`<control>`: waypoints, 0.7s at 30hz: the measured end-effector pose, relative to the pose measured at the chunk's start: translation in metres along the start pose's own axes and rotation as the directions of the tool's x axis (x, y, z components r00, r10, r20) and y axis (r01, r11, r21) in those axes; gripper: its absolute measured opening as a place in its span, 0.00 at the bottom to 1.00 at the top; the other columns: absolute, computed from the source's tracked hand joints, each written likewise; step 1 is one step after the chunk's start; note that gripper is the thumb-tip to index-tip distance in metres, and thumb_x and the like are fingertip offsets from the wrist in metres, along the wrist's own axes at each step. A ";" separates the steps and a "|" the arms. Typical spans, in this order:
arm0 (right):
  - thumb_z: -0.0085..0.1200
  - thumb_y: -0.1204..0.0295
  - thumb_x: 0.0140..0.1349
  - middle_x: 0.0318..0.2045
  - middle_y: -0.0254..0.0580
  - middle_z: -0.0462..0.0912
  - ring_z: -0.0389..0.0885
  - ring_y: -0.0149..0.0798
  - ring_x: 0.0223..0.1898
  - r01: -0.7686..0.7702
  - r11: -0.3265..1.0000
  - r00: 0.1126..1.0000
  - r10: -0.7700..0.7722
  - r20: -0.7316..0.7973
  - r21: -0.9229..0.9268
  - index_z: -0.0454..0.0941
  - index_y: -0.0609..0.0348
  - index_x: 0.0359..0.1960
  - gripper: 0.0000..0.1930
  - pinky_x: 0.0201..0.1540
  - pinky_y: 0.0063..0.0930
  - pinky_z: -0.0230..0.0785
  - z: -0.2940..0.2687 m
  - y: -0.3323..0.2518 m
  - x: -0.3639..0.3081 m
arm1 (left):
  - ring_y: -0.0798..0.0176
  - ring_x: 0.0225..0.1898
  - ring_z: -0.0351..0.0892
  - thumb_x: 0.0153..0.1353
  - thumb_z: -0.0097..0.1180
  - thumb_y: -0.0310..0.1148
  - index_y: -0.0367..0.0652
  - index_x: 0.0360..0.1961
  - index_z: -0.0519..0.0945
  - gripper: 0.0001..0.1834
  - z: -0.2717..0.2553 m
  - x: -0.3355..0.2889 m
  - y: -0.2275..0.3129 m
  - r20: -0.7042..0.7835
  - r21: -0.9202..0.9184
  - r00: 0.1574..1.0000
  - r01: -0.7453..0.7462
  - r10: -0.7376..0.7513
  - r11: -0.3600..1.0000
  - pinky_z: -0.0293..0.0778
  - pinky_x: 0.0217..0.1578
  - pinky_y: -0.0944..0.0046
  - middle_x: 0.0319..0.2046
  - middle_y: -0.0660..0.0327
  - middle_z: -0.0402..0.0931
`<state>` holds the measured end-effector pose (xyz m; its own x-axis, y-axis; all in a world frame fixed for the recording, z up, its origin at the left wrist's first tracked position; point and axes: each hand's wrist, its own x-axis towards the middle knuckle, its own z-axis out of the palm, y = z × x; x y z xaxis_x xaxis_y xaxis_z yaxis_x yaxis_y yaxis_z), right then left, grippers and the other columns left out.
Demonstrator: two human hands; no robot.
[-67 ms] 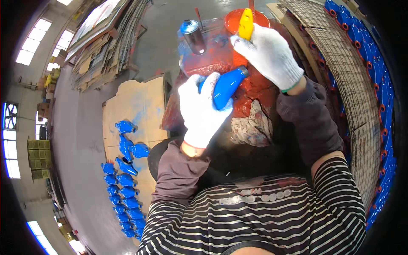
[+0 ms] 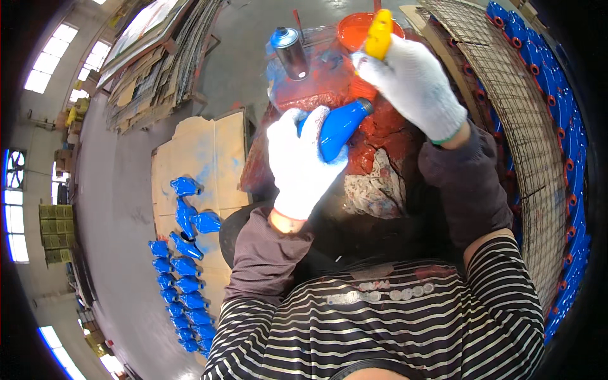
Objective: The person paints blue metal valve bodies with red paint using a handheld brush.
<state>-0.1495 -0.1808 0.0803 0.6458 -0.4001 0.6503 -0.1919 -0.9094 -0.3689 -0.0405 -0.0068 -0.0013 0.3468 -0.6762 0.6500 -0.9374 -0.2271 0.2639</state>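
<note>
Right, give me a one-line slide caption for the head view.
Gloved left hand grips a blue part while the gloved right hand holds a yellow-handled tool at its tip, above a red-stained bench.

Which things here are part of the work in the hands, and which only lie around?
In use:
left hand holding blue part
right hand holding yellow-handled brush
red paint bowl

Lying about:
spray can
blue parts on cardboard
wire mesh rack

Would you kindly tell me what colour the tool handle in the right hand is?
Yellow handle, clearest in the head view.
</note>
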 end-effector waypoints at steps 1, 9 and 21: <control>0.58 0.60 0.60 0.19 0.47 0.79 0.81 0.46 0.21 -0.041 0.997 0.999 0.040 0.020 0.059 0.80 0.61 0.30 0.14 0.25 0.34 0.73 -0.005 0.002 -0.002 | 0.45 0.51 0.68 0.35 0.73 0.40 0.50 0.52 0.76 0.37 0.000 0.001 0.001 0.013 -0.001 1.000 0.017 -0.017 1.000 0.70 0.51 0.50 0.49 0.50 0.68; 0.57 0.60 0.61 0.19 0.48 0.79 0.80 0.48 0.23 -0.095 0.982 0.995 0.088 0.049 0.164 0.81 0.62 0.31 0.15 0.27 0.39 0.71 -0.021 0.000 -0.003 | 0.45 0.51 0.69 0.36 0.73 0.42 0.51 0.53 0.75 0.37 -0.002 0.002 0.000 0.055 -0.031 0.994 0.097 -0.095 0.995 0.71 0.50 0.50 0.50 0.50 0.67; 0.55 0.72 0.60 0.26 0.38 0.82 0.78 0.31 0.24 -0.402 0.643 0.915 0.308 0.260 0.652 0.81 0.63 0.36 0.08 0.29 0.24 0.70 -0.040 0.003 -0.002 | 0.60 0.45 0.80 0.62 0.54 0.39 0.35 0.54 0.71 0.24 0.000 0.005 -0.002 0.840 -0.525 0.511 0.684 -0.181 -0.507 0.77 0.48 0.60 0.45 0.53 0.78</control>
<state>-0.1808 -0.1871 0.1052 0.7240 -0.6168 0.3089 0.0995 -0.3497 -0.9316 -0.0364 -0.0100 0.0013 0.3209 -0.8932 -0.3149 0.7290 0.0207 0.6842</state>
